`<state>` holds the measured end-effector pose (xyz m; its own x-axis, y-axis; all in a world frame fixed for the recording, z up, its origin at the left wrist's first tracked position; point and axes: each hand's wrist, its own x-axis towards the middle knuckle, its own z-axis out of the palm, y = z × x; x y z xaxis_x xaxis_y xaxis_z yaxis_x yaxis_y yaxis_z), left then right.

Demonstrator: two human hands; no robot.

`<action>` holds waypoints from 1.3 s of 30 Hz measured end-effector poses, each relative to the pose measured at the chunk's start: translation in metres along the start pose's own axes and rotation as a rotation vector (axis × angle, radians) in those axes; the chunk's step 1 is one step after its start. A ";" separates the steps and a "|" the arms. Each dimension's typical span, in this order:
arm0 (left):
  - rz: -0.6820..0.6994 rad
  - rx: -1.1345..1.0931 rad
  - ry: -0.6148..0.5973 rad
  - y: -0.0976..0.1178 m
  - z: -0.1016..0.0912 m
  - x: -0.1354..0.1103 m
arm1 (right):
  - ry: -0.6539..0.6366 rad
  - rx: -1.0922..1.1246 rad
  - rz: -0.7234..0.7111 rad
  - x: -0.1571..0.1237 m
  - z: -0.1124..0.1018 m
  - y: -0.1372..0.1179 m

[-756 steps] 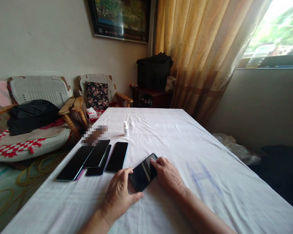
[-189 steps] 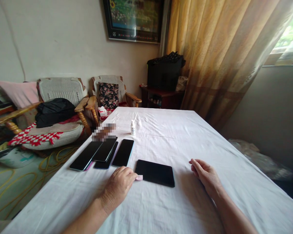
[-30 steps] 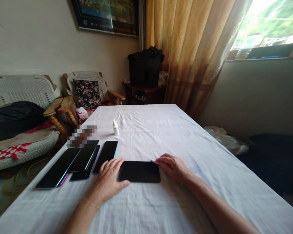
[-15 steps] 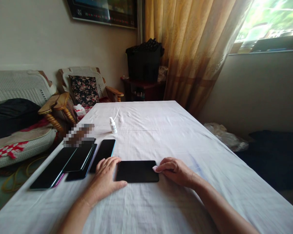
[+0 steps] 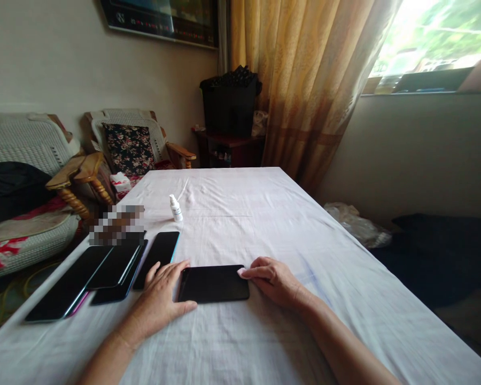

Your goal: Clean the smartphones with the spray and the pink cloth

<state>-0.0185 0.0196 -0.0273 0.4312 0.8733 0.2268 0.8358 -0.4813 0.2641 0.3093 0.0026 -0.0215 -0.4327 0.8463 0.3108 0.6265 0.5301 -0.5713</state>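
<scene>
A black-screened smartphone (image 5: 214,284) lies sideways on the white tablecloth (image 5: 264,342). My left hand (image 5: 160,291) steadies its left end, with the thumb at the near edge and the fingers by the far corner. At the opposite end, my right hand (image 5: 274,280) pinches a small pale pink cloth (image 5: 241,273) between thumb and fingertips. The cloth touches the phone near its far right corner. Just beyond my left hand lies a phone with a blue edge (image 5: 159,254), partly covered by my fingers.
Several dark-screened devices overlap on the left, including a large one (image 5: 70,286) and a smaller one (image 5: 116,267). A white spray bottle (image 5: 176,209) stands behind them. Beside the table are wooden armchairs (image 5: 122,128). A pixelated patch hides something at the left edge.
The view has turned slightly right, so everything sits further left in the picture. My right hand with the cloth has crept slightly toward the phone's far corner. The left hand keeps its place.
</scene>
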 end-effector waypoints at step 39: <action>0.061 -0.036 0.258 0.025 0.001 0.000 | 0.202 -0.520 0.179 0.016 0.030 -0.032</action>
<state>0.0025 0.0080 -0.0217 0.3753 0.7966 0.4739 0.7963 -0.5388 0.2751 0.2624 -0.0021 -0.0212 -0.1906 0.8912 0.4116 0.9365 0.2908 -0.1960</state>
